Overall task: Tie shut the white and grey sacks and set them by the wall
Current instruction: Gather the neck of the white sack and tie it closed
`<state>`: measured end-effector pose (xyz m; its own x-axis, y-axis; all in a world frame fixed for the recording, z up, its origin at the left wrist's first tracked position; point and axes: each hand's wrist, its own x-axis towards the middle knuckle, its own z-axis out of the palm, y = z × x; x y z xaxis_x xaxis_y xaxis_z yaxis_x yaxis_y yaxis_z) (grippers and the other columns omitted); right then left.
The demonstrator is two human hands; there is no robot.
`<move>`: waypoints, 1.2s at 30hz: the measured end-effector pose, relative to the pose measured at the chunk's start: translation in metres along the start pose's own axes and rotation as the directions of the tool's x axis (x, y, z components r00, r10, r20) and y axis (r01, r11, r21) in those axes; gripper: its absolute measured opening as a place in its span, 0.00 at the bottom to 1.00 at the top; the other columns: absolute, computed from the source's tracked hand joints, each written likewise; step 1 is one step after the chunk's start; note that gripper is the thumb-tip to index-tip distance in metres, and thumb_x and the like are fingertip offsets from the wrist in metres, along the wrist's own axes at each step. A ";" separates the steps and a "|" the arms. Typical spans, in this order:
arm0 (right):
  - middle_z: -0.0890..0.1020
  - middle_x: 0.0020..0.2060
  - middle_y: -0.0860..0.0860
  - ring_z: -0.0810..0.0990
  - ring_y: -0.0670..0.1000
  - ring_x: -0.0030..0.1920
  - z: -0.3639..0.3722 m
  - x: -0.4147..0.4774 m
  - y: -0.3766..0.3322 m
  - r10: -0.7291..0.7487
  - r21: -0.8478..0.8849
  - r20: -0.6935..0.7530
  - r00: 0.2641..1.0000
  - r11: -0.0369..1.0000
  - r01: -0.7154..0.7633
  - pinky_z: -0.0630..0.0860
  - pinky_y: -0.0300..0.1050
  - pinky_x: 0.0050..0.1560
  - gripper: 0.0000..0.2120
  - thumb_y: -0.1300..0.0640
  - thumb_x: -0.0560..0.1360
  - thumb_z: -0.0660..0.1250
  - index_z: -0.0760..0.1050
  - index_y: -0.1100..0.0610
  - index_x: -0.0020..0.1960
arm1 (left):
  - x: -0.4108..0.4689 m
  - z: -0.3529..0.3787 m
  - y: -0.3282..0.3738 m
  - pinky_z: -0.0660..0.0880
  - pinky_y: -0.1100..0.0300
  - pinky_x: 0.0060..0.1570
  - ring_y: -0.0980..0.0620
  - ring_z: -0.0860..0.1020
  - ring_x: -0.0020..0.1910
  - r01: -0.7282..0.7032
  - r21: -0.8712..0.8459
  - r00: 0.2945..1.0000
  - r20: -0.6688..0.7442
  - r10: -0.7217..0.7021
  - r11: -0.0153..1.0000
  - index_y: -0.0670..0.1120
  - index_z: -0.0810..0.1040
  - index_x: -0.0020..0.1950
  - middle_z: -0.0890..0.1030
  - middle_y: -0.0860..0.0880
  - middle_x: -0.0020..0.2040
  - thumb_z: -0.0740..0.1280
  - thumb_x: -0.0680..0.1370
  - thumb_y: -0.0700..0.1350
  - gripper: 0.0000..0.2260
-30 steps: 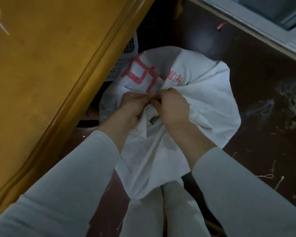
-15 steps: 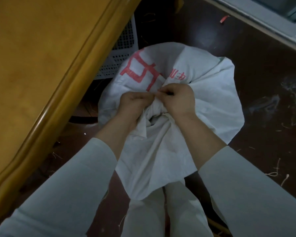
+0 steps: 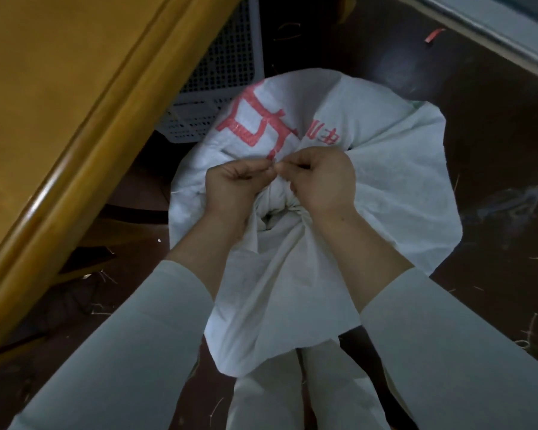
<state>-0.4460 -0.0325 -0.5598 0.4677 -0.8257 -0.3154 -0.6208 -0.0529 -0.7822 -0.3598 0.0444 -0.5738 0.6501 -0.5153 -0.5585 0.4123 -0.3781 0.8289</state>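
White sack (image 3: 385, 187): on floor (image 3: 494, 97), neck bunched | left hand (image 3: 233, 184), right hand (image 3: 323, 181): fingertips pinched together on something at neck | basket (image 3: 221, 72): at 11 o'clock

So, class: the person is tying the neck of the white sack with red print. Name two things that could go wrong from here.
1. Both hands, left hand and right hand, pinch something thin above the gathered neck; if it slips, the white sack may reopen.
2. The sack sits close beside the wooden table edge and perforated basket; lifting it could snag.
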 end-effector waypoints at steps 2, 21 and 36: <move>0.85 0.40 0.55 0.82 0.55 0.41 0.001 0.003 0.004 -0.007 0.025 -0.011 1.000 1.000 0.008 0.78 0.50 0.46 0.06 0.57 0.71 0.71 0.84 0.58 0.45 | 0.001 0.002 -0.002 0.79 0.63 0.50 0.58 0.81 0.36 -0.023 0.023 1.000 -0.001 0.023 0.999 0.33 0.80 0.49 0.83 0.53 0.33 0.70 0.70 0.30 0.09; 0.81 0.31 0.53 0.77 0.49 0.33 -0.008 -0.002 -0.009 -0.116 0.184 -0.036 0.993 0.975 0.121 0.75 0.41 0.41 0.07 0.62 0.72 0.67 0.83 0.62 0.44 | -0.006 0.006 0.020 0.77 0.54 0.53 0.51 0.80 0.46 -0.417 0.443 0.899 0.074 0.432 0.793 0.48 0.79 0.47 0.81 0.51 0.43 0.65 0.75 0.40 0.05; 0.84 0.36 0.60 0.82 0.60 0.36 0.002 0.000 0.013 -0.011 0.248 0.016 1.000 0.969 0.007 0.80 0.57 0.45 0.06 0.65 0.72 0.67 0.82 0.65 0.44 | -0.008 0.004 0.003 0.77 0.73 0.43 0.65 0.79 0.35 -0.138 0.152 0.990 -0.021 0.142 0.979 0.39 0.77 0.56 0.80 0.50 0.40 0.67 0.74 0.31 0.11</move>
<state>-0.4524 -0.0322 -0.5708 0.4843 -0.8161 -0.3154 -0.4420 0.0828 -0.8932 -0.3664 0.0440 -0.5666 0.7153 -0.5477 -0.4340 0.2172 -0.4160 0.8830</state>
